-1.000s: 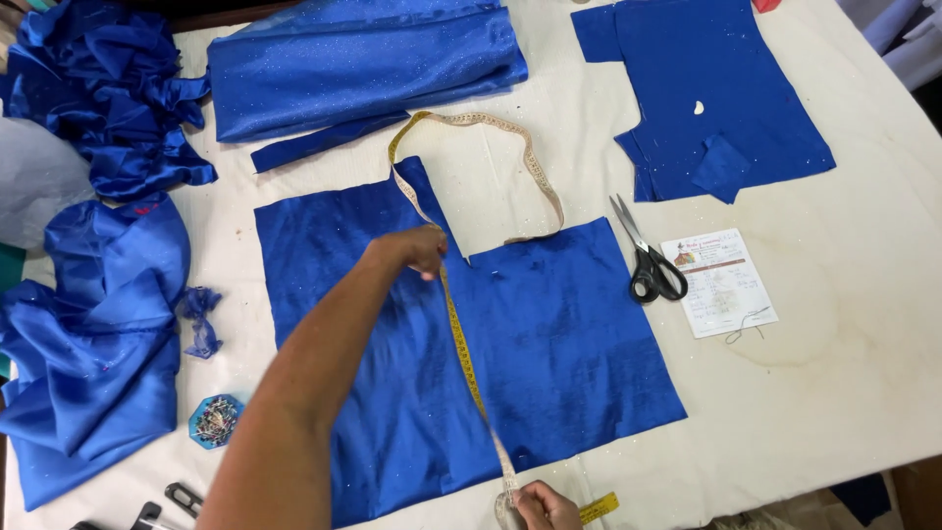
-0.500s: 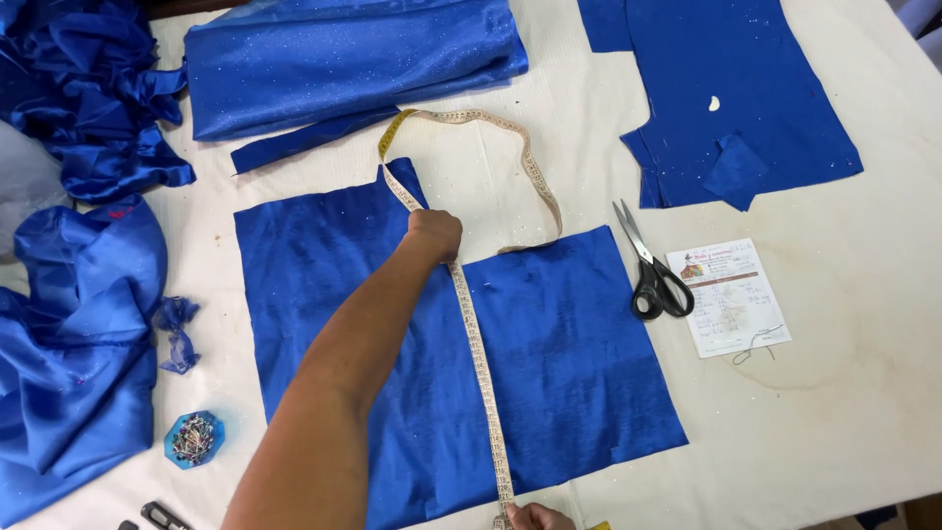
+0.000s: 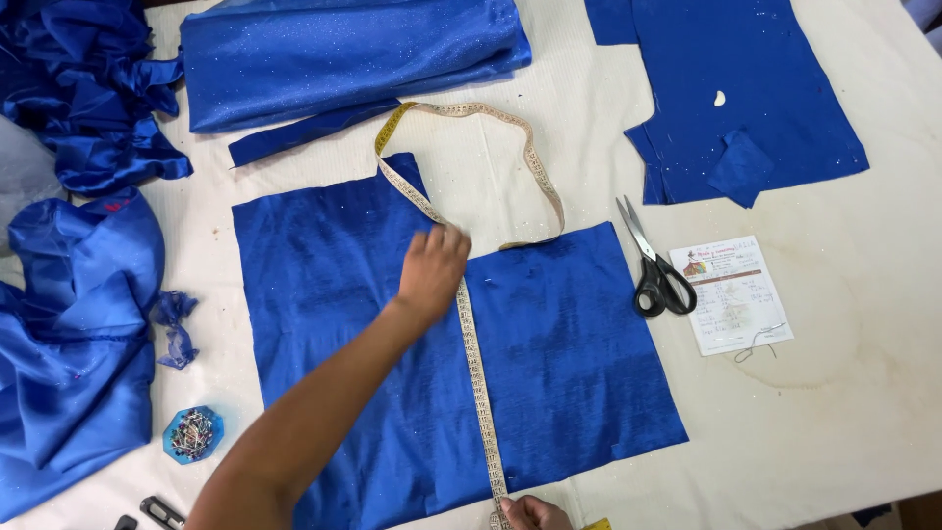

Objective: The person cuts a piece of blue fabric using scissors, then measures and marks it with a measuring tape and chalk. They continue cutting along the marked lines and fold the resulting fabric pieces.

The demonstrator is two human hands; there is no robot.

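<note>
at the bottom edge of the frame i see the right hand [image 3: 530, 513], only partly in view; its grip is closed on the lower end of the measuring tape [image 3: 478, 378], pinning it at the near hem of the blue fabric panel [image 3: 549, 373]. this anchors the zero end so that the tape runs taut.

the tape runs in a straight line up the middle of the panel to the left hand [image 3: 432, 270] at frame centre. that hand lies palm down, fingers curled, pressing the tape flat against the cloth near the panel's stepped upper edge. the slack beyond it loops toward the top of the frame, unused.

right of centre, black-handled scissors [image 3: 655, 265] lie just beside a printed card [image 3: 731, 294], both off the cloth. lower left, a blue pin dish [image 3: 193, 434] stands apart from the panel.

the surface [image 3: 834, 422] is a cream cloth-covered top with faint stains. upper left holds folded glittered fabric [image 3: 343, 54]; crumpled satin [image 3: 74, 334] fills the left edge; another cut piece [image 3: 736, 98] lies upper right.
</note>
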